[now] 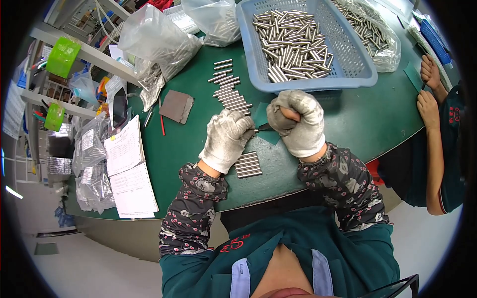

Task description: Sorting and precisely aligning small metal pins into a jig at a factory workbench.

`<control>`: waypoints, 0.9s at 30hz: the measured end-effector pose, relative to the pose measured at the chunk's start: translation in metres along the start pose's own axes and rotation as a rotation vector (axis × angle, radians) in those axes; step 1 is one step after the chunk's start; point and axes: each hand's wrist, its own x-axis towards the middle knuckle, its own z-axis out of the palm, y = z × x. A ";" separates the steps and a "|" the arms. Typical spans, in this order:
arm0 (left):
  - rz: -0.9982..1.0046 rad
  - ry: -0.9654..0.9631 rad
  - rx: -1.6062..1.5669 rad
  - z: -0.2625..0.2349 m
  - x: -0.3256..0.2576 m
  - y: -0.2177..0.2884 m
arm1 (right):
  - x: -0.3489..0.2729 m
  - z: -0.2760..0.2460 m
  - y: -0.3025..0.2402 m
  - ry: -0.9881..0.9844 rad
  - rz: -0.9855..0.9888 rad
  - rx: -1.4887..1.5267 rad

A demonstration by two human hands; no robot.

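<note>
Pinching left hand (226, 139): from my remote view, its grip closes fingertips on a metal pin (256, 130).
Right hand (300, 121): I see this grip curled tight around a dark tool (267, 127), tip by the pin.
Pin row (233, 97): beyond the left hand, on the green counter (184, 149).
Pin block (248, 165): beside the left wrist.
</note>
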 end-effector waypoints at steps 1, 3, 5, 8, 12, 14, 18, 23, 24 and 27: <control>0.000 0.003 -0.007 0.000 -0.001 -0.001 | 0.000 0.000 0.002 -0.023 -0.015 -0.054; 0.000 0.003 0.002 0.000 0.002 0.001 | 0.000 0.001 0.002 -0.043 -0.028 -0.108; 0.001 0.008 0.012 0.000 0.003 0.002 | -0.001 0.006 0.001 -0.044 -0.031 -0.207; 0.001 -0.012 0.003 -0.001 0.002 0.002 | 0.003 0.007 -0.004 -0.007 0.025 -0.167; -0.004 0.017 0.006 0.000 0.000 0.003 | 0.003 -0.002 -0.004 0.040 0.033 -0.048; -0.002 0.028 0.010 -0.001 -0.001 0.003 | 0.003 -0.001 -0.005 0.004 0.002 0.022; -0.002 0.009 0.009 -0.002 0.001 0.004 | 0.000 -0.003 -0.006 0.023 0.013 -0.002; -0.025 -0.009 0.025 -0.002 0.001 0.004 | -0.002 -0.004 -0.001 -0.047 0.031 0.079; -0.016 -0.009 0.018 -0.002 0.001 0.003 | -0.002 -0.005 -0.001 -0.047 0.030 0.079; -0.016 -0.012 0.015 -0.002 0.001 0.004 | -0.002 -0.007 -0.001 -0.106 0.016 0.047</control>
